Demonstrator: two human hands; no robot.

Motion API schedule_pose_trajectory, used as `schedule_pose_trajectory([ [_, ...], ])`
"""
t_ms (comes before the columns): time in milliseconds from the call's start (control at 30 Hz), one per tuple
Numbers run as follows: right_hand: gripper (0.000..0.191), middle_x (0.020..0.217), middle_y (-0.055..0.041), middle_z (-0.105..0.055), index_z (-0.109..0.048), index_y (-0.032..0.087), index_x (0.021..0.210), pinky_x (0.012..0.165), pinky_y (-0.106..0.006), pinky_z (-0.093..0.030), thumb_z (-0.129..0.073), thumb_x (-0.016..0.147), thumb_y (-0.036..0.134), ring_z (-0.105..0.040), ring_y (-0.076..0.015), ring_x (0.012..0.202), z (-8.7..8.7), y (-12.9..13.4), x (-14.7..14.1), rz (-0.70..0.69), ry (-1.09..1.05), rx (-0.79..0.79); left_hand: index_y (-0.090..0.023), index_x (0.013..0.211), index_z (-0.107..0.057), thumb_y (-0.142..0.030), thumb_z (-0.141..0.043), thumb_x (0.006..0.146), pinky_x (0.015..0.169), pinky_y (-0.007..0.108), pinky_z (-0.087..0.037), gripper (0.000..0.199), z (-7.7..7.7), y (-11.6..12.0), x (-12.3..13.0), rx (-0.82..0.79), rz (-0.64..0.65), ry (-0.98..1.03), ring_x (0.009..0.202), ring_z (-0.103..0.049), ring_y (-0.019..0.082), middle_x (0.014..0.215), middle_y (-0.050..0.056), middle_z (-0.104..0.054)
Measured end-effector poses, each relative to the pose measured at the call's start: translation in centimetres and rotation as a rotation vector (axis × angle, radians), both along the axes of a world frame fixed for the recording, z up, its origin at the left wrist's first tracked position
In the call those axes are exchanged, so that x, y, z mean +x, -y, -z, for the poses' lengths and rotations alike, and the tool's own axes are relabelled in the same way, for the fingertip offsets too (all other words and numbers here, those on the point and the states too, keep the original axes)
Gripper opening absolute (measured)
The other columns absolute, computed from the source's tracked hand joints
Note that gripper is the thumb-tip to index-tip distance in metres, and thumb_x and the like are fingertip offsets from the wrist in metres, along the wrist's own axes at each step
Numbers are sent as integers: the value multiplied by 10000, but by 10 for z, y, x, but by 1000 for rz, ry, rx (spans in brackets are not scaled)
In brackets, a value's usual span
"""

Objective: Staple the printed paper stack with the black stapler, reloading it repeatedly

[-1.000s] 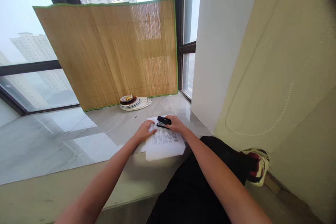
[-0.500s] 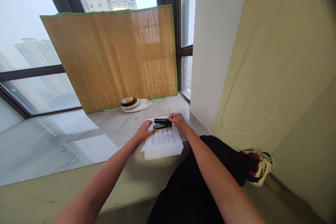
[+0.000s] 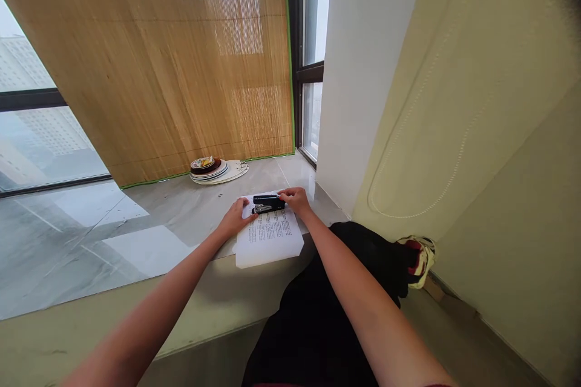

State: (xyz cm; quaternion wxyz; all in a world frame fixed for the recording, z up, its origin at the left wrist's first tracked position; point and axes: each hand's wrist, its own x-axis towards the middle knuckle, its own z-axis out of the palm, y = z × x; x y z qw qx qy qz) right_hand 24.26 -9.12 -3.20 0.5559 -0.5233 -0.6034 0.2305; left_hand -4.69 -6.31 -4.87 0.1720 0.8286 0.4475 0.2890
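A black stapler [image 3: 269, 202] lies across the upper part of printed paper sheets [image 3: 270, 242] on the grey marble sill. The front of the sheets hangs over the sill's edge. My left hand [image 3: 235, 217] rests at the left side of the paper, thumb and fingers apart, by the stapler's front end; the thumb touches or nearly touches it. With fingers closed, my right hand [image 3: 296, 199] grips the stapler's rear end. The stapler's jaws are apart.
Stacked plates [image 3: 213, 172] stand on the sill [image 3: 163, 205] behind the paper. A bamboo mat [image 3: 181, 72] leans on the window. A wall rises at the right, with a hanging bead chain [image 3: 442, 199]. My leg is below the sill.
The view has shifted, so the whole scene sits further left and slightly higher. Both hands, the stapler and the paper keep nearly the same places relative to each other.
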Motion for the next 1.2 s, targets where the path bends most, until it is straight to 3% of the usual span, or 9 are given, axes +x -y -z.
schedule_pose_trajectory([
  [300, 153, 907, -33, -841, -789, 238, 755, 807, -335, -608, -653, 823, 256, -759, -222, 818, 4, -1, -1, -42, 51, 54, -228, 1206, -529, -503, -754, 849, 1087, 501, -514, 503, -2, 0, 1, 1, 31, 37, 1189, -661, 330, 1246, 120, -672],
  [500, 340, 1226, -75, -805, -781, 252, 1140, 1038, -419, -575, -794, 876, 466, -726, -270, 1147, 4, 2, -2, -113, 149, 102, -215, 1228, -545, -491, -769, 844, 1110, 493, -507, 523, -3, 4, 3, 0, 8, 50, 1217, -653, 332, 1273, 123, -660],
  [567, 449, 1216, -73, -802, -756, 257, 1246, 1016, -405, -580, -859, 844, 427, -730, -267, 1144, 4, 3, -5, -175, 288, 102, -207, 1245, -552, -489, -771, 847, 1125, 495, -503, 534, -3, 6, 4, -11, 3, 49, 1237, -650, 339, 1286, 131, -659],
  [667, 353, 1083, -47, -822, -772, 252, 1207, 916, -369, -591, -848, 863, 264, -757, -251, 1013, 4, 4, -9, -227, 460, 118, -198, 1298, -569, -511, -816, 833, 1208, 519, -453, 613, -6, 11, 3, -30, 12, 94, 1334, -616, 365, 1366, 158, -646],
  [767, 286, 1099, -70, -824, -781, 240, 1162, 945, -406, -578, -802, 886, 164, -742, -273, 1037, 1, 7, -14, -184, 478, 156, -197, 1392, -562, -611, -778, 902, 1322, 520, -335, 677, -11, 14, -1, -61, -6, 354, 1515, -497, 364, 1556, 185, -567],
  [867, 226, 1165, -96, -816, -778, 232, 1151, 1010, -443, -539, -712, 966, 122, -697, -284, 1128, -4, 12, -24, -179, 625, 351, -201, 1360, -572, -734, -587, 1017, 1306, 513, -375, 634, -14, 13, -6, -236, -72, 760, 1514, -527, 337, 1574, 190, -573],
  [1000, 297, 1222, -64, -801, -761, 252, 1150, 982, -411, -498, -528, 1092, 77, -664, -234, 1122, -7, 21, -45, -242, 999, 755, -158, 1241, -629, -755, -361, 1095, 1124, 514, -562, 670, -18, 10, -8, -587, -9, 969, 1186, -736, 311, 1301, 214, -729],
  [1100, 310, 1209, -45, -789, -750, 255, 1117, 960, -381, -478, -495, 1118, 78, -643, -211, 1093, -5, 24, -55, -222, 1098, 938, -147, 1249, -667, -637, -431, 1127, 1004, 484, -618, 556, -20, 9, -7, -851, 51, 1090, 1040, -751, 287, 1163, 176, -770],
  [1200, 280, 1197, -56, -791, -737, 236, 1114, 969, -388, -464, -530, 1087, 49, -635, -219, 1076, -1, 24, -55, -188, 1012, 944, -133, 1100, -718, -422, -512, 1126, 903, 408, -641, 356, -18, 5, -7, -938, 33, 1168, 865, -722, 227, 980, 133, -752],
])
